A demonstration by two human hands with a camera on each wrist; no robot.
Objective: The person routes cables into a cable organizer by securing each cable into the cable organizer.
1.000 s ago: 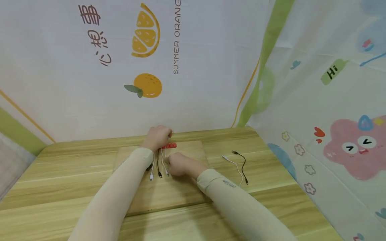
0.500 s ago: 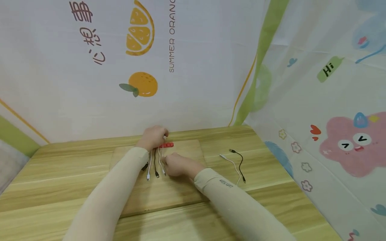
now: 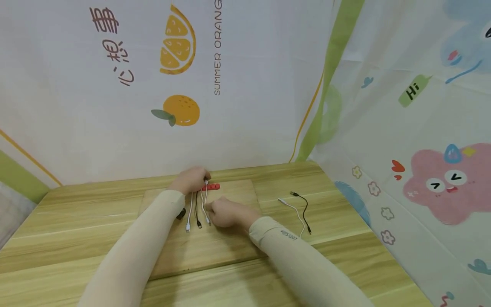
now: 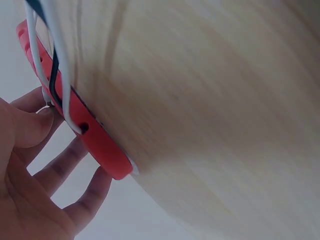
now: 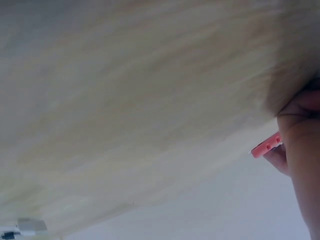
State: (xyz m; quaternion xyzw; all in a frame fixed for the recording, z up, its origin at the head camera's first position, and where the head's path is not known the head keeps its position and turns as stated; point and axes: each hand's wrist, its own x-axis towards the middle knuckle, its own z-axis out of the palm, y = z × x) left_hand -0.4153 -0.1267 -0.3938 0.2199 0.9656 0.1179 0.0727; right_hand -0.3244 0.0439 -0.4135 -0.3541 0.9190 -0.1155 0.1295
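At the board's far edge my left hand (image 3: 190, 180) pinches the plug end of a white charging cable (image 3: 206, 187) between thumb and fingertips. Its other fingers reach behind the red cable holder (image 4: 102, 150), as the left wrist view shows. White and black cables run through the holder's slots. My right hand (image 3: 226, 212), fingers curled, grips the lower part of that white cable; its fingertips are mostly hidden in the right wrist view. Left of it lie a black cable (image 3: 197, 209) and another white cable (image 3: 189, 217), plugs toward me.
A thin wooden board (image 3: 215, 251) lies on the wood-grain table (image 3: 76, 238). To the right are a loose black cable (image 3: 305, 209) and a loose white cable (image 3: 293, 207). A dark plug (image 3: 181, 214) shows beside the left sleeve. A printed curtain (image 3: 249, 106) hangs behind.
My left hand has lowered the white plug from above the red holder down close to it. My right hand keeps nearly the same place. The head view has shifted slightly.
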